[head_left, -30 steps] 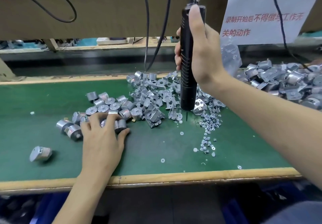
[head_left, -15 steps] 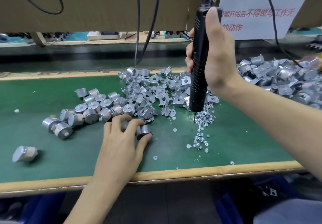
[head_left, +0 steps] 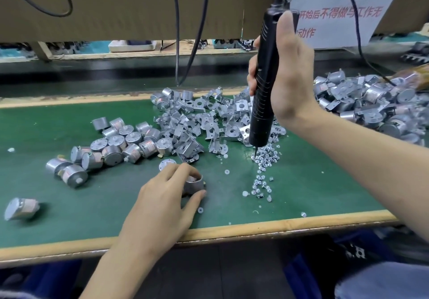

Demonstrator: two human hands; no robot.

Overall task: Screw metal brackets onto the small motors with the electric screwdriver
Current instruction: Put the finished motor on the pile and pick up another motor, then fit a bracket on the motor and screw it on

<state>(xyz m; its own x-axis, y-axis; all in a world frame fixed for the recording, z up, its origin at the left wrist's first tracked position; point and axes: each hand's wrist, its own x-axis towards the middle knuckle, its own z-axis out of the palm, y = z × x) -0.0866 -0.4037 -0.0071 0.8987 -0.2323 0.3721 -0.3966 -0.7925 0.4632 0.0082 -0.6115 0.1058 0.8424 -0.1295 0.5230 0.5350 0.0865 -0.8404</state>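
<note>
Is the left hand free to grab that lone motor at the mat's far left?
Probably not yet: the left hand grips a different motor. Nothing blocks the lone motor on the green mat, so it looks reachable once the fingers let go.

The scene is being viewed through one wide-angle camera worn on the head, which is being pointed forward and down across the green work mat (head_left: 111, 205). The bench is being seen from close range, from just behind its wooden front edge (head_left: 255, 227). Both forearms are being framed as they reach in from the bottom border: the left hand (head_left: 162, 201), gripping a motor (head_left: 193, 183), at 7 o'clock, and the right hand (head_left: 290, 78), gripping the electric screwdriver (head_left: 263, 103), at 1 o'clock. The loose motors (head_left: 116, 145) are being shown at 9 o'clock and the cardboard backboard (head_left: 116, 3) at 11 o'clock.
</note>
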